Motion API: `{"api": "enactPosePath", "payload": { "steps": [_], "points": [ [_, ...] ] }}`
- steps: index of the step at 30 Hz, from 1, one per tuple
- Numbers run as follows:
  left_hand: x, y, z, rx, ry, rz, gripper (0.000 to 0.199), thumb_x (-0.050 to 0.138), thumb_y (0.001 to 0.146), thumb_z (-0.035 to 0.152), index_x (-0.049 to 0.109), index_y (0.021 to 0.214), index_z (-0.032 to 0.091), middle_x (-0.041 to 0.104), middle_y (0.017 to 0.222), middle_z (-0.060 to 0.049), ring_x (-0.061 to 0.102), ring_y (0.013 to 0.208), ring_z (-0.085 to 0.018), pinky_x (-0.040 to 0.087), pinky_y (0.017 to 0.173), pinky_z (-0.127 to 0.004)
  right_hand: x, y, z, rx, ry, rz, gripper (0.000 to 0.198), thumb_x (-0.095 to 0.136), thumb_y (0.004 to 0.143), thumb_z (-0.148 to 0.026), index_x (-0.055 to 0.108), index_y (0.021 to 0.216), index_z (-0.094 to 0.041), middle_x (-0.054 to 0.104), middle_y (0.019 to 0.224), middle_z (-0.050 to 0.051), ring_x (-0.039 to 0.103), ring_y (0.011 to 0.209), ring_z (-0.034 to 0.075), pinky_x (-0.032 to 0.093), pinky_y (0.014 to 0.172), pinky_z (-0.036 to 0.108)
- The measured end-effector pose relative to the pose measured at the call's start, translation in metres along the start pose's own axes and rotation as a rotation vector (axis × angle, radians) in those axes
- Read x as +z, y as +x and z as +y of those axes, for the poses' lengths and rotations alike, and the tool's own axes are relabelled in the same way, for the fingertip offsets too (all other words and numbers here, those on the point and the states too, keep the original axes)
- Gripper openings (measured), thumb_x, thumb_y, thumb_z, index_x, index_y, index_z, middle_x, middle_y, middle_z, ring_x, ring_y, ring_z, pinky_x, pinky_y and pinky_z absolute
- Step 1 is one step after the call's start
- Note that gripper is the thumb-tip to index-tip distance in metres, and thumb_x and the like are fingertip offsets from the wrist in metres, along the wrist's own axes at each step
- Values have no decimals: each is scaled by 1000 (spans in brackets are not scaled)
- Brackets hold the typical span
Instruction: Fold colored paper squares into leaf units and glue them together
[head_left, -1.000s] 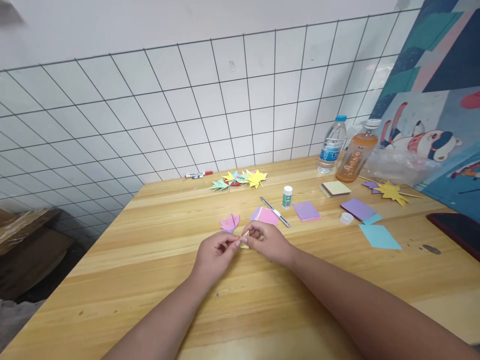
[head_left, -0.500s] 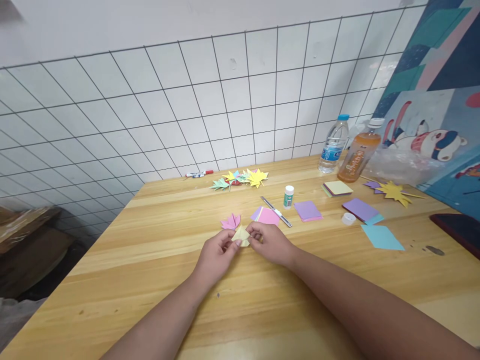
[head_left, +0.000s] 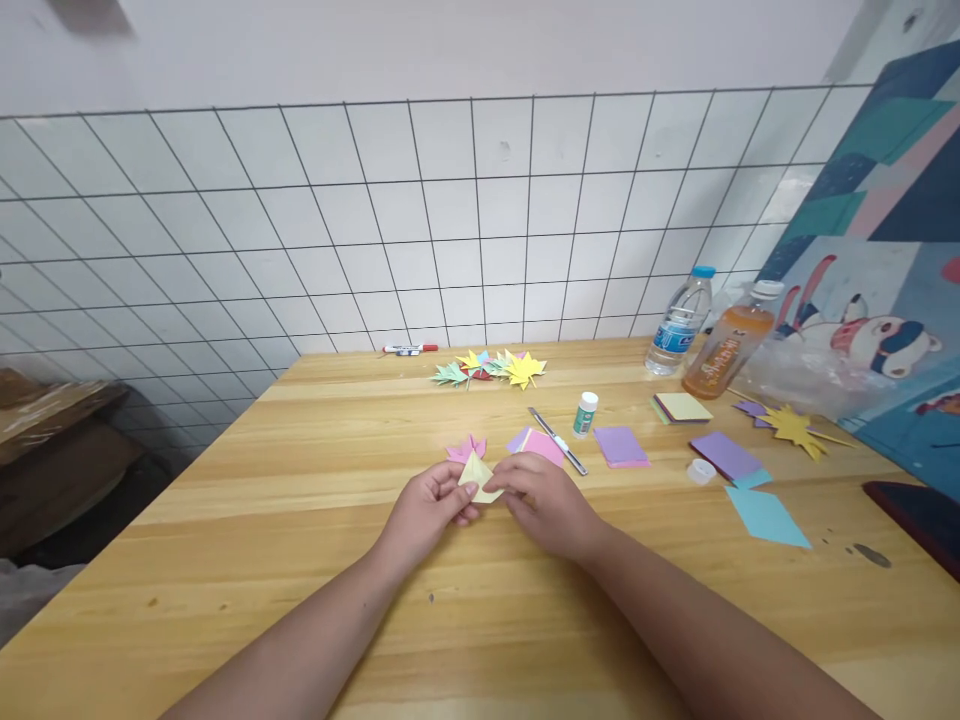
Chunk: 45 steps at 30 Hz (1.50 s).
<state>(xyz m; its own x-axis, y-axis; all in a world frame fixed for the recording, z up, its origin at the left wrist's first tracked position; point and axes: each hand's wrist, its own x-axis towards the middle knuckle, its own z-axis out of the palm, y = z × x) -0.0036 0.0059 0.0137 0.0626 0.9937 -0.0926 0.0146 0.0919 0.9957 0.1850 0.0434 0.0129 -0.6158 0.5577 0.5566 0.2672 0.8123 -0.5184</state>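
Observation:
A small pale yellow folded paper (head_left: 475,474) is held up between my hands, just above the wooden table (head_left: 315,600). My left hand (head_left: 429,508) pinches its left and lower edge, the thumb lying on the front. The fingers of my right hand (head_left: 546,500) close on its right edge; the fingertips partly hide that side. Right behind it lies a pink folded paper piece (head_left: 466,449). Just past my right hand are pink and purple paper squares (head_left: 541,446) with a utility knife (head_left: 559,441) resting across them.
A glue stick (head_left: 586,414), purple squares (head_left: 622,446), a white cap (head_left: 701,471) and blue paper (head_left: 768,515) lie to the right. Folded paper leaves (head_left: 525,370) and markers (head_left: 410,349) sit at the back. A water bottle (head_left: 679,325) and an orange drink bottle (head_left: 727,345) stand back right.
The yellow paper has been turned and now shows a taller, pointed face. My right hand's fingers have shifted over its right edge. The camera view has tilted slightly.

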Motion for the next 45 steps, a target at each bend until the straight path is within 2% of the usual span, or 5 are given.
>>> {"api": "enactPosePath", "payload": {
  "steps": [21, 26, 30, 38, 45],
  "points": [
    [1, -5, -6, -82, -64, -34, 31, 67, 71, 42, 62, 87, 16, 64, 63, -2, 56, 60, -13, 41, 53, -20, 13, 2, -12, 266, 107, 85, 14, 55, 76, -10, 59, 76, -23, 62, 75, 1, 57, 72, 14, 46, 66, 27],
    [0, -4, -9, -109, -86, -56, 33, 66, 72, 43, 61, 94, 18, 64, 65, -2, 54, 59, -12, 39, 54, -21, 14, 3, -12, 519, 368, 106, 38, 59, 69, -9, 55, 103, -25, 62, 88, 1, 59, 78, 14, 47, 56, 20],
    [2, -4, -7, -134, -62, -42, 36, 68, 69, 44, 63, 93, 17, 62, 61, 0, 51, 55, -12, 37, 52, -20, 14, 6, -10, 667, 459, 67, 12, 64, 68, -13, 60, 77, -20, 61, 73, -1, 57, 66, 12, 42, 52, 19],
    [4, -7, 1, -152, -20, -34, 38, 66, 72, 40, 62, 101, 16, 62, 61, 1, 51, 54, -10, 37, 54, -19, 9, 9, -9, 742, 526, -10, 12, 66, 70, -18, 63, 81, -18, 59, 69, -1, 54, 64, 11, 40, 55, 20],
    [3, -6, 0, -130, -2, -31, 41, 65, 74, 39, 60, 106, 16, 64, 60, 0, 53, 55, -12, 39, 52, -20, 11, 7, -10, 766, 639, 38, 42, 72, 62, -19, 52, 99, -21, 60, 89, 0, 54, 62, 9, 42, 55, 20]
  ]
}}
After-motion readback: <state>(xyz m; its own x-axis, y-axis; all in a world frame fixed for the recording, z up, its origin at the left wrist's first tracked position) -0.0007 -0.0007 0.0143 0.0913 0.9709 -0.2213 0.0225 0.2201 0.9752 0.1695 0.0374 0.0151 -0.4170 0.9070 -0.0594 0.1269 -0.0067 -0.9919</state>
